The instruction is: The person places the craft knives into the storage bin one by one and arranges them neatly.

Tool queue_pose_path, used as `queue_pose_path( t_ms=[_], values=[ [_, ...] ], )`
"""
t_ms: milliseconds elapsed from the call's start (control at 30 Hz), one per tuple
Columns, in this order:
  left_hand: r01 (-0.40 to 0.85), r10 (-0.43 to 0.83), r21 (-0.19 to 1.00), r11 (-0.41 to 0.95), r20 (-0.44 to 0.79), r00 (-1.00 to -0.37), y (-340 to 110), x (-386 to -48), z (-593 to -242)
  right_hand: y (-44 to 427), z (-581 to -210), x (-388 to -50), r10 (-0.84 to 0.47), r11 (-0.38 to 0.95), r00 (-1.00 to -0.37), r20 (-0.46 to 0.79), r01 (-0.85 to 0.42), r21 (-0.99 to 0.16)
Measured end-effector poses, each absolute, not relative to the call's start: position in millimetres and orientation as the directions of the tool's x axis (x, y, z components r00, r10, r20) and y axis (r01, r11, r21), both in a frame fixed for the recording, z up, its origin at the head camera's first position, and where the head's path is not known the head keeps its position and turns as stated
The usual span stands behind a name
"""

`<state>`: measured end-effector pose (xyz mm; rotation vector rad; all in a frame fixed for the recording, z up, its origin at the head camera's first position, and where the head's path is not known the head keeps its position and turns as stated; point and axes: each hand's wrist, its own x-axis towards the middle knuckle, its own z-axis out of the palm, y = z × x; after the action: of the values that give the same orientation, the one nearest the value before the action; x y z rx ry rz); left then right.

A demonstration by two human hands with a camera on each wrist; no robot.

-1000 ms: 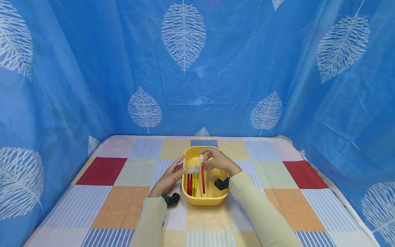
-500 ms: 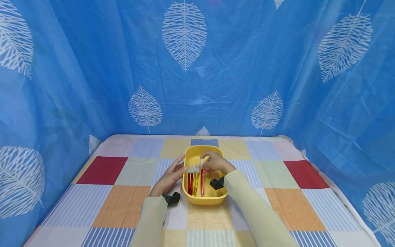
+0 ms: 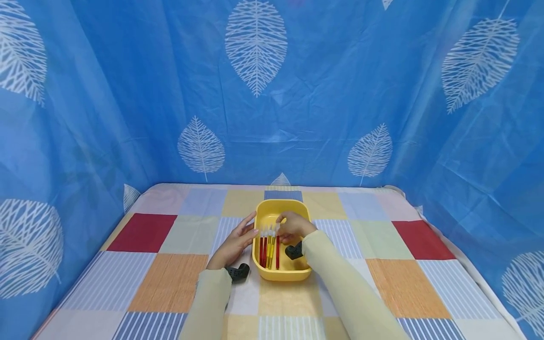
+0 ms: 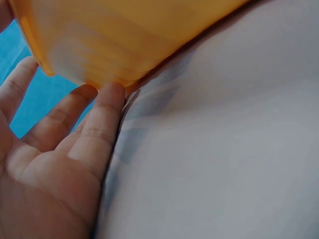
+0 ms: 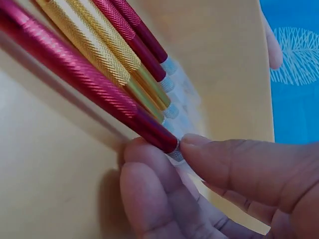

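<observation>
A yellow plastic basin [image 3: 282,276] sits on the table. At its near left side, my left hand [image 3: 233,244] touches the outer wall with extended fingers [image 4: 102,124]. Inside the basin, my right hand [image 3: 295,225] pinches a red craft knife [image 5: 94,82] between thumb and fingers at its capped end. The knife has a knurled metal handle; its clear cap is mostly hidden by the fingers. Lying side by side to its left are two gold craft knives [image 5: 107,50] and two red craft knives [image 5: 142,45], with whitish clear caps at their far ends.
A patchwork cloth [image 3: 170,283] covers the table. Blue curtains [image 3: 314,94] with white leaf prints hang behind it and at both sides. A black wrist camera [image 3: 294,250] on the right wrist hangs over the basin, and another [image 3: 239,272] sits beside its left wall.
My right hand has lowered the red craft knife into the basin and shifted it left, closer to the gold ones. The left hand has kept its place at the basin's side.
</observation>
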<state>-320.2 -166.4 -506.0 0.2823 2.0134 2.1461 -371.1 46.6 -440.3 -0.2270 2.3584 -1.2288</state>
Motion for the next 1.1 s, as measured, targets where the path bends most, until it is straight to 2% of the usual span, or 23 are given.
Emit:
queue_pose_path(
  t_ms=[567, 1100],
  values=[
    [-0.003, 0.270, 0.998, -0.061, 0.013, -0.963, -165, -320, -504, 41, -442, -372, -0.293, 0.626, -0.879, -0.376, 0.120, -0.770],
    [-0.005, 0.268, 0.999, -0.048, 0.008, -0.964, -165, -319, -504, 53, -431, -372, -0.342, 0.580, -0.862, -0.373, 0.119, -0.806]
  ],
)
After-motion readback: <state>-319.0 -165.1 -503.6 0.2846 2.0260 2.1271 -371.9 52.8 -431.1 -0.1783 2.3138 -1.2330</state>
